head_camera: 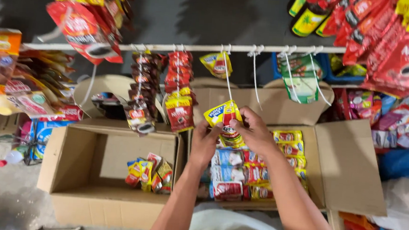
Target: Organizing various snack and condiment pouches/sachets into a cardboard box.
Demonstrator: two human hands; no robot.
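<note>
A white rail [122,46] is spanning the stall, carrying hanging sachet strips. Both the left hand [206,142] and right hand [254,131] are pinching a yellow sachet [223,119] at 12 o'clock above the open box [351,165], steadying it against a white tie [227,78] looped from the rail.

A yellow sachet [223,119] with a red band and blue lettering is held up. Dark brown sachet strips [140,93] and red ones [178,96] are hung from a white rail [122,46]. Plain tan cardboard is seen in the boxes [71,165]. A green-and-white pouch [302,79] is tied with white string.
</note>
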